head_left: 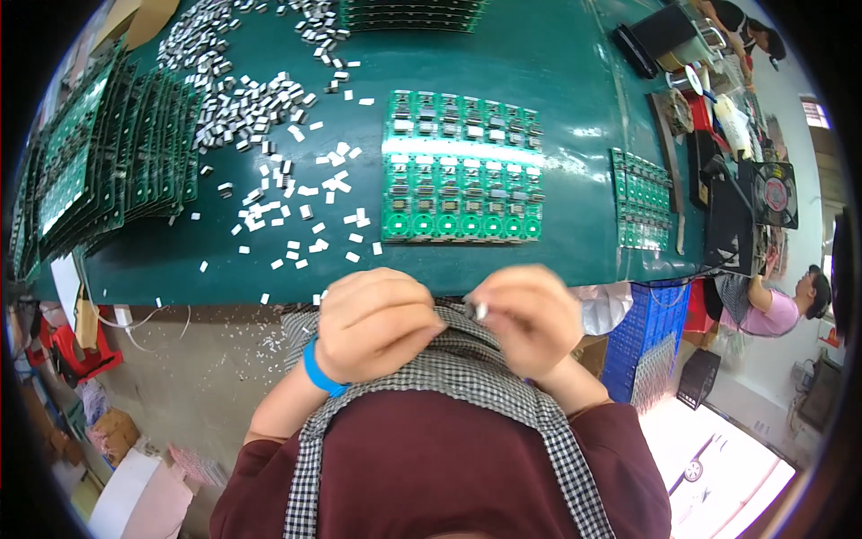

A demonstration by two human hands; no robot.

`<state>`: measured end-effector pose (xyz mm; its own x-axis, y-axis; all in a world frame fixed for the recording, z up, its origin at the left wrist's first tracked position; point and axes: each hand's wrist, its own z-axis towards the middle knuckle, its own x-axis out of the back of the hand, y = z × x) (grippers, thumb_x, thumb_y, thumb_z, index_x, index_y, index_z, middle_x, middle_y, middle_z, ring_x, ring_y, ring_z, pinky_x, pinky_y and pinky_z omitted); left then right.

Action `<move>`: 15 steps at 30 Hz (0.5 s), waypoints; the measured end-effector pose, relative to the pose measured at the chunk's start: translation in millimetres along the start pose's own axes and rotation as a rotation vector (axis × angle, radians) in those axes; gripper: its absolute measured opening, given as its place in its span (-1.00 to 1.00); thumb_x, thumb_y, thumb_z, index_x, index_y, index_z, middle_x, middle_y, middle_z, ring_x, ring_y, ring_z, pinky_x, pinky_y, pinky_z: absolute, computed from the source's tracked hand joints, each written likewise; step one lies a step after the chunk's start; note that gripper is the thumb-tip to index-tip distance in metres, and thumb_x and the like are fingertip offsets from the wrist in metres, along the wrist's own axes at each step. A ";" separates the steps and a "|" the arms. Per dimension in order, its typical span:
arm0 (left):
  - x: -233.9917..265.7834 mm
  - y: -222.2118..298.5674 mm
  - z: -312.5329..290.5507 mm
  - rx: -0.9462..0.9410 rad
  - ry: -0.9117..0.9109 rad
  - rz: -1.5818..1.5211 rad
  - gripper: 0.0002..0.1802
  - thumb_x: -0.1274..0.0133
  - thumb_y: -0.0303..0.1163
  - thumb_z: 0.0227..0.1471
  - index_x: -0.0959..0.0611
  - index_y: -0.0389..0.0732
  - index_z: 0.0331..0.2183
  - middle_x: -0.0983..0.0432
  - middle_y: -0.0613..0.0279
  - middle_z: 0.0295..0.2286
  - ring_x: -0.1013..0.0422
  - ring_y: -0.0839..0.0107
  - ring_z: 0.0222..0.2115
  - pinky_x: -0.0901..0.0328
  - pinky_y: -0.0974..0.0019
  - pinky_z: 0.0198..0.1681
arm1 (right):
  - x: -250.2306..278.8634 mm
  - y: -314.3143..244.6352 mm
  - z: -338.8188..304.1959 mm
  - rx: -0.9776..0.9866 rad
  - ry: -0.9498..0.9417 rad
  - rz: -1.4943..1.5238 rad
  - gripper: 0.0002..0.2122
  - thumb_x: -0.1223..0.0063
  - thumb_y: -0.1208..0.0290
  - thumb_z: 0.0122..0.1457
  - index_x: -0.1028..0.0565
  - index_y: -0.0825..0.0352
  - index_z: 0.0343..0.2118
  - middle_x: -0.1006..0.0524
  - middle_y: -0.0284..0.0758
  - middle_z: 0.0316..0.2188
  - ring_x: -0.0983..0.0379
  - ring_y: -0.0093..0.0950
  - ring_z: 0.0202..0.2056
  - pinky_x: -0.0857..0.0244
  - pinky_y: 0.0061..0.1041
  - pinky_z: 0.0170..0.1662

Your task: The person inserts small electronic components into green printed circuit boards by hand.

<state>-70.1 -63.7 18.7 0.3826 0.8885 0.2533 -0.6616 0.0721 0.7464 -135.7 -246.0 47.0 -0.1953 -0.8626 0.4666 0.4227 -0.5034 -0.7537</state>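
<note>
My right hand (532,316) is closed in a pinch on a small white block-shaped component (481,311), just off the table's near edge. Level with it, my left hand (375,322), with a blue band at the wrist, has its fingers curled together; whatever they hold, if anything, is hidden. Beyond both hands a panel of green circuit boards (462,199) lies flat on the green table, with rows of fitted parts and round outlines along its near side. Left of the panel, many loose white and dark components (254,106) are scattered, some in a thick heap farther back.
Stacked green circuit boards (135,148) stand at the left, and another stack (413,16) sits at the far edge. A second board panel (642,199) lies at right, near a fan (774,193). Blue crates (648,328) stand beside the table. Two other people are at the right.
</note>
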 end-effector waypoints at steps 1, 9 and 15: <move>1.5 -0.1 1.4 -0.005 0.003 -0.016 -0.79 -0.26 -0.58 -0.39 -0.57 -0.23 -0.56 -0.47 0.23 -0.56 -0.44 0.29 -0.56 -0.31 0.36 -0.53 | 8.1 9.2 -2.0 -0.022 0.085 -0.075 -0.78 -0.23 0.67 -0.16 -0.54 0.36 -0.37 -0.55 -0.25 -0.43 -0.51 -0.38 -0.40 -0.40 -0.51 -0.32; 17.1 -15.3 5.1 0.277 -0.006 0.500 -0.51 -0.21 -0.51 -0.19 -0.49 -0.26 -0.12 -0.40 0.04 -0.16 -0.31 0.11 -0.13 -0.21 0.19 -0.07 | 61.7 53.5 13.6 -0.104 -0.054 -0.534 -0.87 -0.17 0.62 -0.09 -0.52 0.36 -0.42 -0.51 -0.29 -0.44 -0.49 -0.37 -0.43 -0.38 -0.50 -0.39; 6.5 -29.7 24.3 0.316 -0.247 0.418 -0.07 -0.28 -0.39 -0.28 -0.22 -0.21 0.15 -0.18 0.00 0.09 -0.12 0.03 0.11 -0.07 0.11 0.14 | 59.7 54.2 16.2 -0.014 -0.162 -0.616 -0.86 -0.15 0.62 -0.10 -0.52 0.35 -0.41 -0.48 -0.32 -0.45 -0.48 -0.38 -0.44 -0.38 -0.46 -0.41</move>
<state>-32.3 -71.1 13.1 0.2944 0.6778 0.6738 -0.5789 -0.4345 0.6900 -110.1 -324.0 41.5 -0.2625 -0.3964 0.8797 0.2639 -0.9064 -0.3297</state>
